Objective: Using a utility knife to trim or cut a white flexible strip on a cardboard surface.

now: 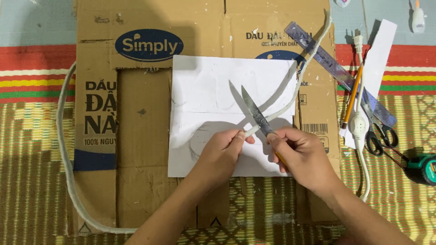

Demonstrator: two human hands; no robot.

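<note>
So the left hand (221,152) is pinched shut on the end of a white rope (290,97), which runs off toward 1 o'clock and loops round the flattened cardboard (141,136). The right hand (302,156) is closed round the handle of a knife (255,112), blade pointing to 11 o'clock and crossing the rope just beside the left fingertips. Both sit over a white sheet (213,90). At 3 o'clock there's clutter: ruler (327,56), pencil (352,95), scissors (379,131), a white power cord (361,127) and a tape measure (427,168), well apart from the hands.
</note>
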